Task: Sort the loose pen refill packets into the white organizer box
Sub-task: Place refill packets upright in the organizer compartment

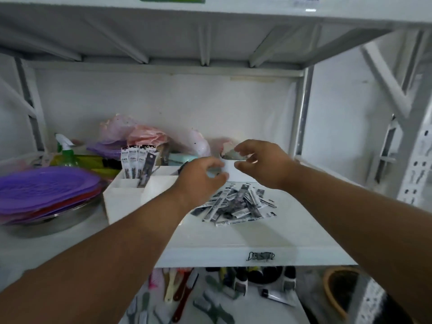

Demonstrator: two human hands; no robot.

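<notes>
The white organizer box point(124, 197) stands on the shelf, with a few pen refill packets point(136, 163) upright in its back-left compartment. A loose pile of packets point(236, 204) lies on the shelf just right of the box. My left hand point(201, 176) and my right hand point(261, 162) hover over the box's right end, fingers curled, fingertips pinching its white end wall point(230, 170) from either side. A dark packet tip point(183, 166) shows behind my left hand; whether the hand holds it is hidden.
Purple and red plates point(44, 190) are stacked on a metal bowl at the left. A green spray bottle point(66, 153) and plastic bags point(145, 136) sit at the back. The shelf's front edge point(233, 256) is near me, with brushes and tubes point(210, 298) on the shelf below.
</notes>
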